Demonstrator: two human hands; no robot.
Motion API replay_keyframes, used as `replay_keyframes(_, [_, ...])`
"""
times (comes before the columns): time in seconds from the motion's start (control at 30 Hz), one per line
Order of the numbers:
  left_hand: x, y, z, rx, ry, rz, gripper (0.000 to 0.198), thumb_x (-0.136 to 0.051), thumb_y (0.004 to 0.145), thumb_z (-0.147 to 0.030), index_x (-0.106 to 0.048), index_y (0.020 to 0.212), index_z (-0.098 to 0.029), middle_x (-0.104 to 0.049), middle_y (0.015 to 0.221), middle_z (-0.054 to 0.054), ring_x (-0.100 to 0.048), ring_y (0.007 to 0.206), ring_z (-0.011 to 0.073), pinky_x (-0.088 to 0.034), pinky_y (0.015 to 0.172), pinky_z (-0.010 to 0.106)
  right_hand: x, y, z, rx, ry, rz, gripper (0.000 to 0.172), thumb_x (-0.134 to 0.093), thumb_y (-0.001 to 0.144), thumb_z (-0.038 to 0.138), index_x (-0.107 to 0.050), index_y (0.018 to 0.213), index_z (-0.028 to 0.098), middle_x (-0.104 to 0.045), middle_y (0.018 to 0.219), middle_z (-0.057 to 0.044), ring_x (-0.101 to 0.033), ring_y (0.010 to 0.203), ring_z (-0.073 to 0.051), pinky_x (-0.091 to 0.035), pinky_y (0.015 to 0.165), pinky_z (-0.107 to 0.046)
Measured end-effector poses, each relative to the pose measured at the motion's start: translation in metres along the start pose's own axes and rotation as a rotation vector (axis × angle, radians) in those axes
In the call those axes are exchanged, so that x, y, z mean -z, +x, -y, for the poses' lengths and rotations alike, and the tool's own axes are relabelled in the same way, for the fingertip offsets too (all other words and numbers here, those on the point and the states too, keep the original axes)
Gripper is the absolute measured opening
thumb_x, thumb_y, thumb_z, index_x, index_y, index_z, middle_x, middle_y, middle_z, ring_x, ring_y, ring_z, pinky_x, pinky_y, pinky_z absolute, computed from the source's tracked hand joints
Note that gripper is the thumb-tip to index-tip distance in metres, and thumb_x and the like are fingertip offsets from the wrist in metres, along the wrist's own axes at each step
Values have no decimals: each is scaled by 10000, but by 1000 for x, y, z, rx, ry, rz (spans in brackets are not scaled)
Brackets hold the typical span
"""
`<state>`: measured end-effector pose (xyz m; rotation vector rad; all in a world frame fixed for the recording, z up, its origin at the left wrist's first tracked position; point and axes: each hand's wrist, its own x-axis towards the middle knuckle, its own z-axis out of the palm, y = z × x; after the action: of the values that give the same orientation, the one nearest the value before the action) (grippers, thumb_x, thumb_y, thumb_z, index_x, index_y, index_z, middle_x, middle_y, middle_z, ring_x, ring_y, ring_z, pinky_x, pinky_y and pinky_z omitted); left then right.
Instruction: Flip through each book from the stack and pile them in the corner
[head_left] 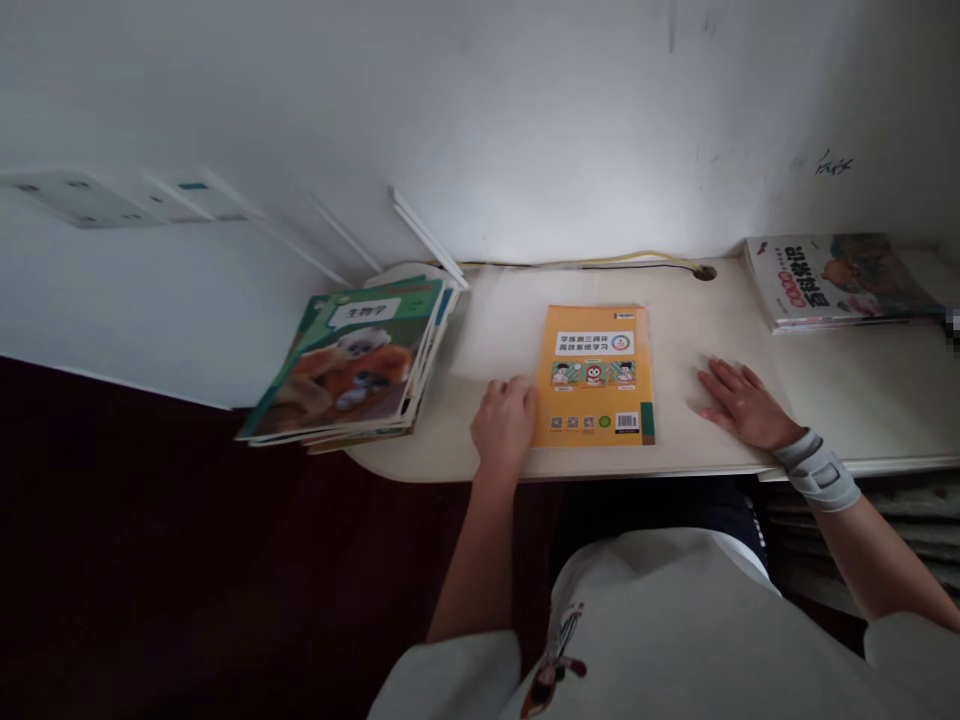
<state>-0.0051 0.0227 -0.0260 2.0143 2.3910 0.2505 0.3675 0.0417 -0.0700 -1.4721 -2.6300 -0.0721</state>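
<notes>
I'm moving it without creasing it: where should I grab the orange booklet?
Pinch the orange booklet by its left edge, from the left, beside the left hand: thumb on top, fingers under. Thin and flat on the desk, it likely lifts easiest by an edge.

Left hand [504,422] touching orange workbook [594,375], right [745,403] flat

The left hand [504,422] is covering one edge of the orange booklet [592,375], whose small print is blurring past reading, and the top textbook [337,360] is hiding the books [330,436] stacked beneath it.
</notes>
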Motion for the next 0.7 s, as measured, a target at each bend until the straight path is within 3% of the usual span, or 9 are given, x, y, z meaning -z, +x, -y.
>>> replay_keyframes(0.07, [-3, -3, 7, -296, -35, 9, 446, -433, 914, -436, -542, 1278, -201, -528, 1355, 140, -484, 1261, 288, -421, 1001, 420, 0, 0, 0, 1, 5, 4, 617, -318, 948, 537, -414, 1410, 140, -366, 1488, -189, -332, 1379, -302, -282, 1072, -527])
replay_keyframes(0.13, [-3, -3, 11, -581, -55, 119, 547, -507, 870, -514, -512, 1317, -198, -418, 1470, 123, -338, 1380, 289, -324, 1098, 436, 0, -1, -1, 5, 9, 2, 621, -317, 946, 541, -413, 1410, 138, -369, 1486, -191, -333, 1378, -302, -282, 1072, -526])
replay_keyframes(0.2, [1, 0, 13, -720, -45, 252, 629, -529, 847, -556, -475, 1350, -184, -360, 1507, 133, -276, 1415, 279, -275, 1128, 437, 0, -1, -1, 3, 9, -5, 624, -311, 947, 545, -417, 1407, 136, -373, 1483, -194, -344, 1372, -302, -281, 1073, -527])
replay_keyframes(0.37, [14, 11, 10, -770, 31, 392, 669, -595, 822, -511, -427, 1385, -190, -352, 1509, 138, -304, 1405, 256, -296, 1117, 380, -2, -1, -2, 9, 10, -7, 620, -310, 948, 543, -412, 1410, 143, -374, 1483, -194, -349, 1369, -302, -291, 1063, -533])
replay_keyframes(0.57, [22, 14, 7, -794, 83, 408, 633, -628, 817, -450, -442, 1364, -191, -371, 1499, 139, -361, 1376, 258, -337, 1084, 354, -3, -1, -3, 14, 13, -27, 607, -316, 949, 531, -418, 1407, 146, -378, 1480, -194, -349, 1368, -304, -290, 1062, -534])
replay_keyframes(0.7, [30, 13, 4, -820, 113, 406, 473, -603, 849, -383, -523, 1273, -192, -459, 1445, 123, -434, 1329, 241, -351, 1073, 347, -4, -1, -3, 16, 12, -35, 606, -310, 949, 539, -413, 1410, 160, -381, 1479, -191, -351, 1367, -303, -293, 1057, -536])
